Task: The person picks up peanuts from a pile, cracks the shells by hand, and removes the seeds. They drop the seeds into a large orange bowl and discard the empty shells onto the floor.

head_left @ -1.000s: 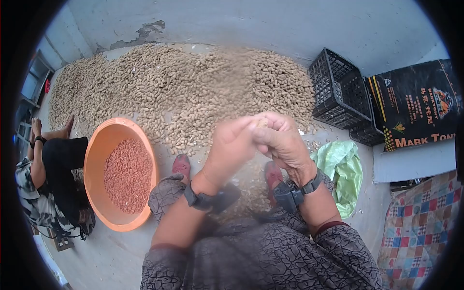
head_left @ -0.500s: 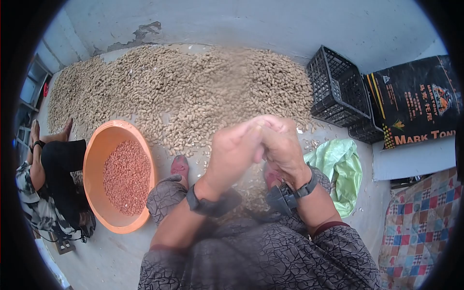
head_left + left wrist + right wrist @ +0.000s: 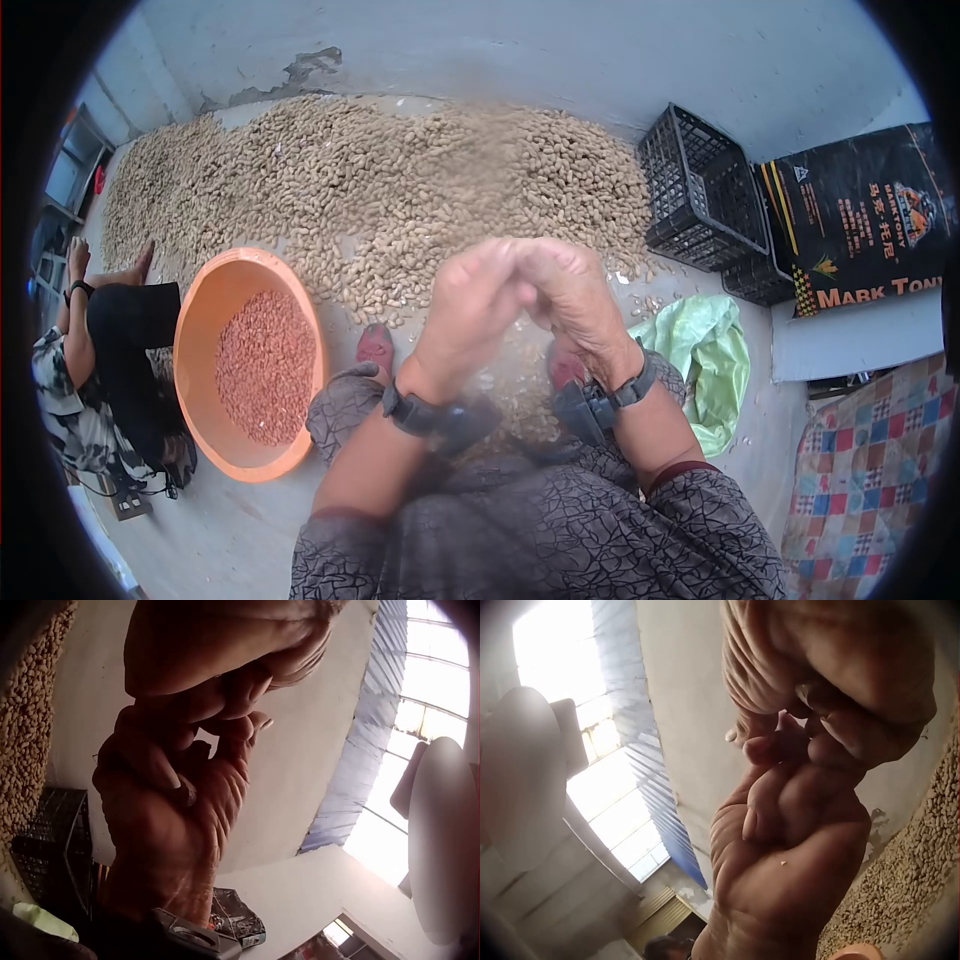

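In front of the lap both hands meet at the fingertips. My left hand [image 3: 462,312] is blurred in the head view, its fingers curled in against the other hand. My right hand [image 3: 578,300] arches beside it, thumb and fingers bent together. A small piece of peanut [image 3: 187,796] shows by the right thumb in the left wrist view; curled fingers hide the rest of what the hands work on. A tiny pale flake [image 3: 783,863] sticks to the left palm. Unshelled peanuts [image 3: 390,200] are heaped on the floor ahead, and shelled red kernels [image 3: 265,368] fill the bottom of an orange basin [image 3: 200,350].
Black plastic crates [image 3: 700,195] stand at the right by the wall, beside a black printed sack [image 3: 860,220]. A green bag [image 3: 715,370] lies near the right leg. Another person [image 3: 120,370] sits at far left beyond the basin. Shell bits [image 3: 520,405] litter the floor between the feet.
The peanut visible between the fingertips a second ago is now mostly hidden. The hands closed over each other, then parted slightly at the wrists; the left hand moves fast and blurs.
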Motion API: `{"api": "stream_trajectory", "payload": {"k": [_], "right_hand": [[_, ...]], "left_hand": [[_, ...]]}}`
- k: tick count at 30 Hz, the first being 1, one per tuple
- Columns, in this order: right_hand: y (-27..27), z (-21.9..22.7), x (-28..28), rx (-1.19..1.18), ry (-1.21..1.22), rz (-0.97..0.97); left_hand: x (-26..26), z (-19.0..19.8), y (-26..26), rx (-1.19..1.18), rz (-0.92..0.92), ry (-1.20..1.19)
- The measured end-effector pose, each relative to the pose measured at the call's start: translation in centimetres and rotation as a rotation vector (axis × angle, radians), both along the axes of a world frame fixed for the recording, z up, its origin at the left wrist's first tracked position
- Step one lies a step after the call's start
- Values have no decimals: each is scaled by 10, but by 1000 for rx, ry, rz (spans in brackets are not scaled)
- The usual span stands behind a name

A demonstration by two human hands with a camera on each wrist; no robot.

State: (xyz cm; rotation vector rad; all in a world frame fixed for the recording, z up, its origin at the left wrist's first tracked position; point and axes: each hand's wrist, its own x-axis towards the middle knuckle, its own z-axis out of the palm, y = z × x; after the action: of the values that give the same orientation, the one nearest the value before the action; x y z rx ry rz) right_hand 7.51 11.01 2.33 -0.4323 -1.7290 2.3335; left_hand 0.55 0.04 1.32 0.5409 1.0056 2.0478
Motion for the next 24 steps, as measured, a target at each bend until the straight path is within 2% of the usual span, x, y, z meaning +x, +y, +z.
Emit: {"api": "stream_trajectory", "payload": {"k": [11, 13, 17, 20, 22, 24], "right_hand": [[3, 15, 1, 91, 2, 5], [6, 17, 3, 79, 3, 61], [9, 13, 5, 46, -36, 80], [9, 10, 4, -75, 5, 59], [10, 8, 4, -110, 19, 41], [10, 8, 7, -91, 11, 39]], "left_hand": [[-4, -2, 0, -14, 27, -16], [-4, -2, -1, -92, 3, 87], [-1, 2, -1, -144, -54, 77], [3, 5, -2, -147, -29, 104], [5, 3, -2, -121, 39, 307], [10, 4, 0, -120, 72, 356]]}}
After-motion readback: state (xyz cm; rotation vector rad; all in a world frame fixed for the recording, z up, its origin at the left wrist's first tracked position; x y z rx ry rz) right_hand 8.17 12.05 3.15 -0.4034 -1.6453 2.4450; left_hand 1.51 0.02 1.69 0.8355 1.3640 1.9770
